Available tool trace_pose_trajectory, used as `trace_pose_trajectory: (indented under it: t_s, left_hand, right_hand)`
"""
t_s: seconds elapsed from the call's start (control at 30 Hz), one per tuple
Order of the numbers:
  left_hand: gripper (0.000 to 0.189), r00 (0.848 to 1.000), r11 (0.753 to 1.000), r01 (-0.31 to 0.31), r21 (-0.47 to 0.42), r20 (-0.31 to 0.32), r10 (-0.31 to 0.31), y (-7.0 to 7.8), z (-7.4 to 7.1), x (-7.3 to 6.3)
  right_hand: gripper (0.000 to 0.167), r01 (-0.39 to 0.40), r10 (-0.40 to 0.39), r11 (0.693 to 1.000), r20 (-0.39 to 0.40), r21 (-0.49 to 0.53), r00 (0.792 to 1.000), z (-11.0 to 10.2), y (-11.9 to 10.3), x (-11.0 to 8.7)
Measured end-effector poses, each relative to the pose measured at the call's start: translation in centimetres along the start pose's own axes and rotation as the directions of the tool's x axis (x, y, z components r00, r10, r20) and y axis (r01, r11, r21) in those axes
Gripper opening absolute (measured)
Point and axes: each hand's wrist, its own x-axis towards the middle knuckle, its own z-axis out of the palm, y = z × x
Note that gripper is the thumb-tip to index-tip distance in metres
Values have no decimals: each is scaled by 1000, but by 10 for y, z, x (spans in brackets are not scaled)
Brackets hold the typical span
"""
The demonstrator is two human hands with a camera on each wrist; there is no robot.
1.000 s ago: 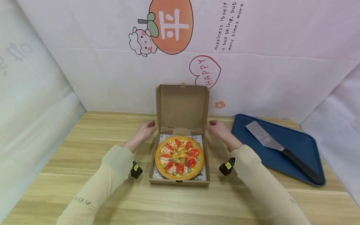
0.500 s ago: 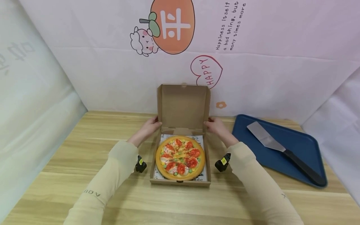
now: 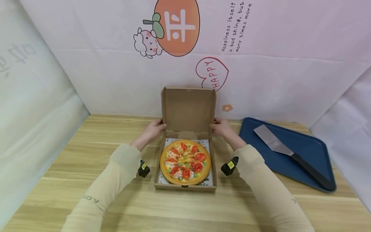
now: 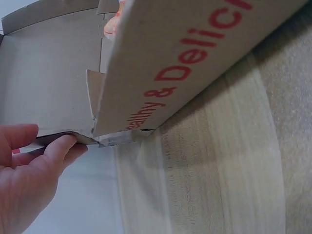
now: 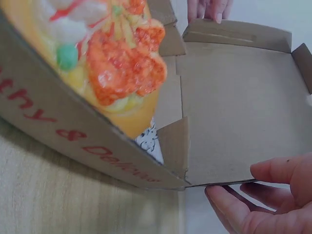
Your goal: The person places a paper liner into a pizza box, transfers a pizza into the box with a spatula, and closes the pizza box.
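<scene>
A brown cardboard pizza box (image 3: 188,109) stands with its lid raised upright at the back. Inside its base lies a round pizza (image 3: 185,162) topped with red pieces and green bits, on printed paper (image 3: 206,183). My left hand (image 3: 152,131) pinches the lid's left side flap near the hinge; the left wrist view shows that thumb and fingers (image 4: 61,148) on either side of the cardboard. On the other side my right hand (image 3: 222,129) pinches the lid's right edge, with the thumb (image 5: 273,169) inside and the other fingers outside.
To the right lies a blue tray (image 3: 307,145) bearing a spatula (image 3: 272,140) with a black handle. A white printed cloth (image 3: 116,80) rises behind the wooden table (image 3: 185,209), close behind the lid.
Both hands have moved inward from beside the box to the lid's two sides and now pinch it. Since half a second ago, the lid has barely moved.
</scene>
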Motion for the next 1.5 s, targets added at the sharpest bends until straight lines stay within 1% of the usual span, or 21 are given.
trace_pose_trajectory:
  t_s: [0.03, 0.1, 0.13, 0.17, 0.23, 0.27, 0.33, 0.37, 0.5, 0.57, 0.6, 0.63, 0.73, 0.83, 0.97, 1.07, 1.17, 1.3, 1.37, 1.43, 1.5]
  left_hand:
    - [59, 1000, 1000, -6, -11, -2, 6, -18, -3, 12]
    - [60, 996, 995, -88, -46, -10, 88, -49, -8, 29]
    - [59, 995, 994, -95, -55, -11, 95, -48, -8, 29]
    - [58, 996, 995, -90, -53, -17, 89, -51, -9, 32]
    - [50, 998, 997, -55, -50, -8, 55, -26, -7, 15]
    - [47, 998, 997, -65, -46, -7, 65, -15, -6, 6]
    - [43, 1000, 999, -25, -25, 5, 26, 15, -2, -14]
    - [43, 1000, 1000, -13, 4, 3, 12, 18, -2, -15]
    - [42, 999, 999, 12, 42, 33, -13, 40, -1, -32]
    - [42, 998, 998, -11, 64, 56, 7, 41, -3, -35]
    - [42, 998, 997, -19, 68, 65, 14, 42, -3, -36]
    - [42, 997, 996, -29, 80, 73, 23, 42, -4, -38]
    - [42, 993, 986, -83, 142, 93, 71, 35, -5, -37]
    - [44, 991, 976, -100, 193, 105, 81, 35, -5, -42]
    - [46, 989, 965, -119, 234, 111, 95, 33, -5, -49]
    - [45, 990, 960, -123, 252, 101, 100, 33, -3, -55]
    - [37, 988, 950, -148, 275, 92, 128, 33, -1, -60]
    - [25, 976, 919, -215, 332, 88, 197, 29, 2, -66]
    - [25, 970, 902, -244, 355, 93, 225, 28, 3, -69]
    - [29, 969, 898, -248, 363, 91, 230, 26, 4, -72]
    - [32, 970, 896, -243, 371, 90, 226, 25, 6, -74]
  right_hand:
    - [50, -2, 2, 1000, 6, 14, 1000, 0, -1, -1]
    - [50, 2, -2, 999, 20, 38, 1000, 0, -2, -3]
    - [50, 3, -4, 999, 26, 50, 1000, 0, -3, -4]
    - [50, 5, -7, 998, 30, 58, 1000, 0, -3, -5]
    - [50, 14, -17, 998, 40, 67, 999, 0, -4, -7]
    - [51, 27, -30, 997, 44, 69, 999, 0, -3, -8]
    - [52, 45, -48, 997, 49, 69, 998, 1, -1, -9]
    - [52, 84, -87, 994, 51, 75, 995, 0, 2, -9]
    - [50, 149, -151, 988, 49, 38, 987, 1, 6, -13]
    - [48, 172, -172, 985, 40, 2, 984, 1, 6, -16]
    - [46, 160, -160, 987, 33, -28, 987, 2, 4, -19]
    - [45, 171, -169, 983, 25, -61, 985, 2, 4, -20]
    - [42, 204, -204, 969, 11, -142, 979, 3, 3, -26]
    - [41, 232, -236, 950, 4, -211, 972, 4, 5, -29]
    - [40, 243, -249, 941, 3, -235, 968, 6, 10, -32]
    - [39, 254, -262, 937, -3, -239, 965, 7, 12, -36]
    - [37, 252, -264, 935, -17, -249, 964, 8, 13, -41]
    - [37, 271, -302, 900, -42, -342, 952, 12, 16, -48]
    - [40, 291, -338, 871, -54, -397, 939, 13, 18, -51]
    - [44, 309, -362, 855, -54, -417, 930, 14, 20, -53]
    - [46, 308, -365, 849, -56, -429, 929, 13, 22, -54]
